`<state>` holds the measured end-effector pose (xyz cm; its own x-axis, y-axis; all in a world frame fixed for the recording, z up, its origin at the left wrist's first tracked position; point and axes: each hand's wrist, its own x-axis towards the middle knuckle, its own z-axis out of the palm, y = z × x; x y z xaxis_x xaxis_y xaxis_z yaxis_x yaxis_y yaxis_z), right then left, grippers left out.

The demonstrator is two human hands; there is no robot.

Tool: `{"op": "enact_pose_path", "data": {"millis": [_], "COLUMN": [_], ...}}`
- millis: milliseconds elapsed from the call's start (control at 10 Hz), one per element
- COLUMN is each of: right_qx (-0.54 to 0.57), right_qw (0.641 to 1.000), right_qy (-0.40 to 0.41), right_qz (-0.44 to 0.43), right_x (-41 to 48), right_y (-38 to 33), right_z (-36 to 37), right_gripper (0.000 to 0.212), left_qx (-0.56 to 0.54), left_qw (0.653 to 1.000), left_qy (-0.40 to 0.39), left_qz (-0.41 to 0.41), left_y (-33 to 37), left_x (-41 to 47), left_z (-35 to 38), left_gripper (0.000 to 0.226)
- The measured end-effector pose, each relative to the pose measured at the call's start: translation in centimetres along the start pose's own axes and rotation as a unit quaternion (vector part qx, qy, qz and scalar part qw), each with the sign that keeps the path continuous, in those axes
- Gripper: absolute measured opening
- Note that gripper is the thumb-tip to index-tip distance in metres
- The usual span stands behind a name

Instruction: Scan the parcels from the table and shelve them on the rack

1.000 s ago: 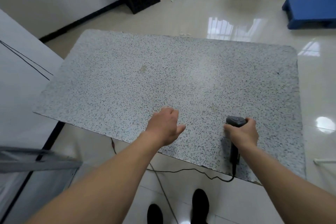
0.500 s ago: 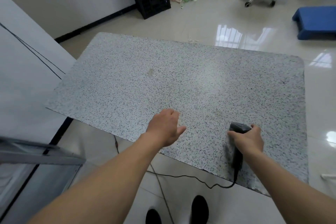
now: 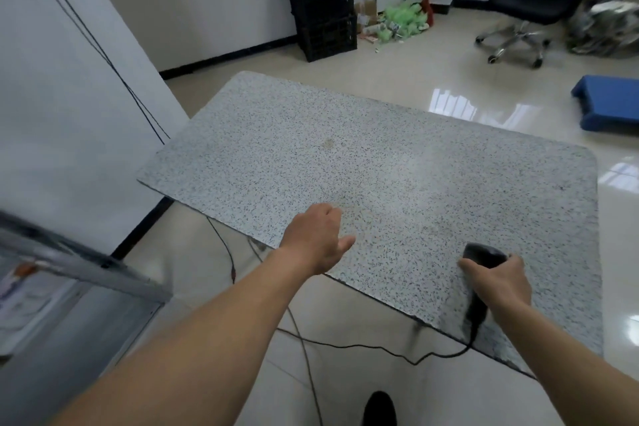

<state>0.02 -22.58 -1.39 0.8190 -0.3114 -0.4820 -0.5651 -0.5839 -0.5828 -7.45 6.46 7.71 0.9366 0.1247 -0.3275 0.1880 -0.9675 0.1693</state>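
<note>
"Where were the hands?"

"The right hand gripped the scanner, which rested at the table's near edge. The left hand hovered over that edge, palm down, fingers loosely curled, holding nothing."

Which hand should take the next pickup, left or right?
Left. The left hand hovers free over the table near its front edge, on the same side as the rack; the right hand grips the corded scanner.

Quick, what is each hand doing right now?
Left hand: open, fingers relaxed, holding nothing.
Right hand: closed around the black scanner.
</note>
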Motion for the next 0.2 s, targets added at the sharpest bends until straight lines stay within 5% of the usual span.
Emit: {"op": "enact_pose_path", "data": {"millis": [200], "right_qx": [-0.064], "right_qw": [0.991], "right_qy": [0.039], "right_qz": [-0.109], "right_x": [-7.1], "right_y": [-3.7], "right_z": [0.6], "right_gripper": [0.077], "left_qx": [-0.026], "left_qw": [0.998], "left_qy": [0.040], "left_qz": [-0.051], "left_y": [-5.5], "left_x": [-6.7], "left_z": [-1.3], "left_gripper": [0.063]}}
